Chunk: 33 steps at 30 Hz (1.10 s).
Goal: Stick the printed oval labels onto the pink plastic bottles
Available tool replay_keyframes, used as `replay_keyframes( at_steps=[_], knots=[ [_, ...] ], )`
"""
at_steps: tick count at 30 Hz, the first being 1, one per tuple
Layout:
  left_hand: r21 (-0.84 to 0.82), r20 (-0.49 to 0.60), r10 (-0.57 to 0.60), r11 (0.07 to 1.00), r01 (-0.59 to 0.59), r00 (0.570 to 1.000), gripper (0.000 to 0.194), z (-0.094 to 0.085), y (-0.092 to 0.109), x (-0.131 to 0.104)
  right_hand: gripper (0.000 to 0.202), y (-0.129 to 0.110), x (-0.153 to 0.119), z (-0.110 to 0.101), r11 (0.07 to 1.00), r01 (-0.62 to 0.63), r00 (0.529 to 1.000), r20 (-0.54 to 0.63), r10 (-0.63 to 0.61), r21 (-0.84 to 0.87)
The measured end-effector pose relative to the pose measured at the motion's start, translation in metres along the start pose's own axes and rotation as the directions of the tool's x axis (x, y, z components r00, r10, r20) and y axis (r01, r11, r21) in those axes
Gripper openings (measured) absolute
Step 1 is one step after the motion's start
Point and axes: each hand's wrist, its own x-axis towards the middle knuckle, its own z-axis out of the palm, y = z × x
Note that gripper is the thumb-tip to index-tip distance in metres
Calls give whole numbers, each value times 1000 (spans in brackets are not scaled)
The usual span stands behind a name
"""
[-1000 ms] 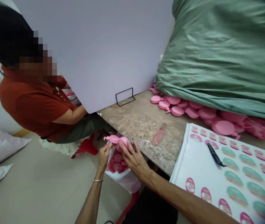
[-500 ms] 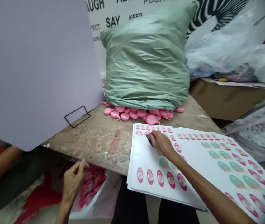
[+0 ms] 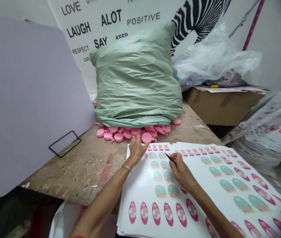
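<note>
My left hand (image 3: 137, 148) reaches over the back left corner of the sticker sheets (image 3: 142, 185), its fingertips at the front of a pile of pink round plastic pieces (image 3: 119, 137) with small tabs. Its thumb is spread from the fingers, and no piece is lifted. Over the sheets, my right hand (image 3: 181, 168) pinches a slim black pointed tool (image 3: 170, 158), possibly tweezers. The tool's tip is beside the small green stickers (image 3: 164, 164). Pink oval stickers (image 3: 156, 213) line the front of the sheet.
A stuffed green bag (image 3: 137, 79) stands on the pink pieces. At the left rises a large pale panel (image 3: 31, 105) with a black wire stand (image 3: 64, 143). A cardboard box (image 3: 224, 102) and wrapped plastic bundles (image 3: 266, 138) are at the right. A white bag (image 3: 64, 219) hangs below the table edge.
My left hand has come up from the bag below the table to the pink pile. My right hand has shifted across the sheet, and more green stickers show. The view has tilted up.
</note>
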Motion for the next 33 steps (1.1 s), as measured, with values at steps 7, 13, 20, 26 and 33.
replay_keyframes(
  at_steps=[7, 13, 20, 26, 33],
  knots=[
    [155, 129, -14, 988, -6, 992, 37, 37, 28, 44, 32, 46, -16, -49, 997, -71, 993, -92, 73, 29],
    [54, 38, -68, 996, 66, 997, 39, -8, 13, 13, 37, 43, -39, -46, 957, -182, 983, -16, 184, -225],
    [-279, -4, -362, 895, 347, 932, 55, -62, -40, -109, 50, 28, -81, -30, 851, -187, 982, -75, 173, -491],
    [-447, 121, -339, 821, 356, 933, 47, -55, -51, -160, 43, 14, -101, -2, 774, -98, 990, -139, 13, -626],
    [-370, 95, -258, 887, 275, 961, 37, -73, -44, -166, 40, 8, -102, -16, 824, -17, 992, -114, -58, -566]
  ],
)
